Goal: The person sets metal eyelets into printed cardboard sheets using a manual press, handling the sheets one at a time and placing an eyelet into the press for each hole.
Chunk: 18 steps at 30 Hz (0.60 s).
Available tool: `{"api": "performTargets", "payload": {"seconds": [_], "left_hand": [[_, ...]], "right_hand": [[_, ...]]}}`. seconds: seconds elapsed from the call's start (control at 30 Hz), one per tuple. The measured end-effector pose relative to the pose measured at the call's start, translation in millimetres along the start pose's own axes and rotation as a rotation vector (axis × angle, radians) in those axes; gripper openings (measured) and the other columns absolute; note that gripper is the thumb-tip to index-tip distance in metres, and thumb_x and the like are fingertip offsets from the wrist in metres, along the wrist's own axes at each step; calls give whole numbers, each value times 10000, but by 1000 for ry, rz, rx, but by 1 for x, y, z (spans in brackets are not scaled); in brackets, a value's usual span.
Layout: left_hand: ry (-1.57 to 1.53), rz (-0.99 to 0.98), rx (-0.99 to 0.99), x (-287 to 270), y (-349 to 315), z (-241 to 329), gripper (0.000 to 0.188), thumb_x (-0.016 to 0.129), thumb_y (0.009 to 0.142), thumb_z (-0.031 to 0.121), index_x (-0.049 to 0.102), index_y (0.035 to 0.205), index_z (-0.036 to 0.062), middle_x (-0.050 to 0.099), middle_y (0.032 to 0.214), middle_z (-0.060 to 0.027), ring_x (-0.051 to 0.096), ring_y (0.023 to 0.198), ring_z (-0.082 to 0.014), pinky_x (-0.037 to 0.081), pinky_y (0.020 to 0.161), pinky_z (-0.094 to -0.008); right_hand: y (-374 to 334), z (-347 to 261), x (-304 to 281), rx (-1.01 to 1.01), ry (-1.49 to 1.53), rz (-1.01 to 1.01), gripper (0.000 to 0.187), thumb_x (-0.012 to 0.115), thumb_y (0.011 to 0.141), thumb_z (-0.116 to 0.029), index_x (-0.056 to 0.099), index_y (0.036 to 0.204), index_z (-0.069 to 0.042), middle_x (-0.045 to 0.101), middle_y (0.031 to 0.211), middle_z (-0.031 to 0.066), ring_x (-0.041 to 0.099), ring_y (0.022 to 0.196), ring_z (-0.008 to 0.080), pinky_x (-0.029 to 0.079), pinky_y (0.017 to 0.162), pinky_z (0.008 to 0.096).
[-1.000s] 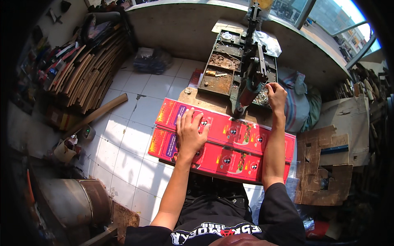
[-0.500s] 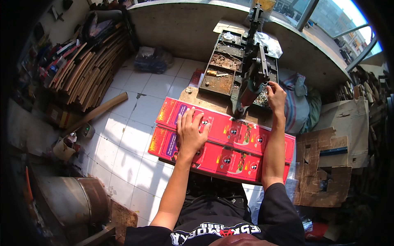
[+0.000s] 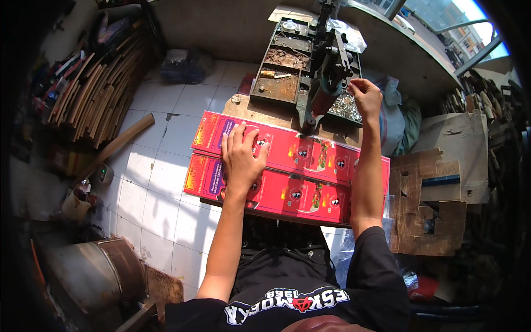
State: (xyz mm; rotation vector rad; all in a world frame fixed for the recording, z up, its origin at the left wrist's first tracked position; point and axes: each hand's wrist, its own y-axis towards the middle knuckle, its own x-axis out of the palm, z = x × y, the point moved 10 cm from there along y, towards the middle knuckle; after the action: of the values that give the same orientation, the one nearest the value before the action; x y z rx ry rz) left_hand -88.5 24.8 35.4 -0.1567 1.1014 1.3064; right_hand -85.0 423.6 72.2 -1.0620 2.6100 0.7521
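Two red printed cardboard panels (image 3: 276, 191) lie side by side on a low surface in front of me, one nearer and one farther. My left hand (image 3: 242, 157) rests on them with its fingers spread, palm down, near their left end. A dark upright hand press (image 3: 323, 105) with a rounded tip stands at the far edge of the panels. My right hand (image 3: 366, 99) is raised just right of the press, thumb and forefinger pinched together. Whatever they hold, if anything, is too small to make out. Below that hand is a compartment of small shiny metal pieces (image 3: 345, 108).
A dark compartment tray (image 3: 279, 86) with debris flanks the press on the left. Stacked cardboard sheets (image 3: 97, 91) and a long tube (image 3: 119, 146) stand at left. Cut cardboard (image 3: 404, 216) and a striped sack (image 3: 381, 124) are at right; a metal drum (image 3: 83, 271) is lower left.
The whole view has shifted, so the scene sits higher and further left. My left hand stays flat on the panels. My right hand stays beside the press, still pinched.
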Motion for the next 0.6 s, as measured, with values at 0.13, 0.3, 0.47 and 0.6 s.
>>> {"api": "performTargets", "payload": {"seconds": [0.13, 0.3, 0.47, 0.6], "left_hand": [[10, 9, -13, 0, -3, -6, 394, 732, 820, 293, 680, 1130, 55, 561, 1347, -169, 487, 1293, -340, 294, 1139, -499], [-5, 14, -15, 0, -3, -5, 388, 728, 821, 296, 680, 1125, 60, 561, 1349, -159, 486, 1298, -333, 290, 1139, -512], [-16, 28, -15, 0, -2, -6, 385, 728, 816, 303, 683, 1122, 73, 563, 1344, -146, 489, 1294, -326, 285, 1146, -516], [-27, 7, -20, 1, -3, -7, 412, 733, 804, 310, 680, 1132, 67, 563, 1340, -175, 473, 1304, -339, 271, 1158, -526]], "right_hand": [[-22, -15, 29, 86, 266, -179, 142, 684, 918, -48, 707, 1022, 44, 742, 898, 94, 718, 805, 135, 575, 739, 257], [-80, -20, 72, 77, 295, -541, 119, 694, 922, -68, 693, 985, 33, 729, 899, 63, 681, 816, 105, 559, 755, 256], [-100, -23, 86, -24, 118, -583, 136, 746, 884, -83, 682, 951, 17, 718, 858, 44, 638, 803, 53, 512, 708, 245], [-105, -38, 91, -70, 200, -590, 142, 753, 869, -52, 668, 968, 3, 698, 854, 24, 633, 809, 70, 500, 704, 261]]}}
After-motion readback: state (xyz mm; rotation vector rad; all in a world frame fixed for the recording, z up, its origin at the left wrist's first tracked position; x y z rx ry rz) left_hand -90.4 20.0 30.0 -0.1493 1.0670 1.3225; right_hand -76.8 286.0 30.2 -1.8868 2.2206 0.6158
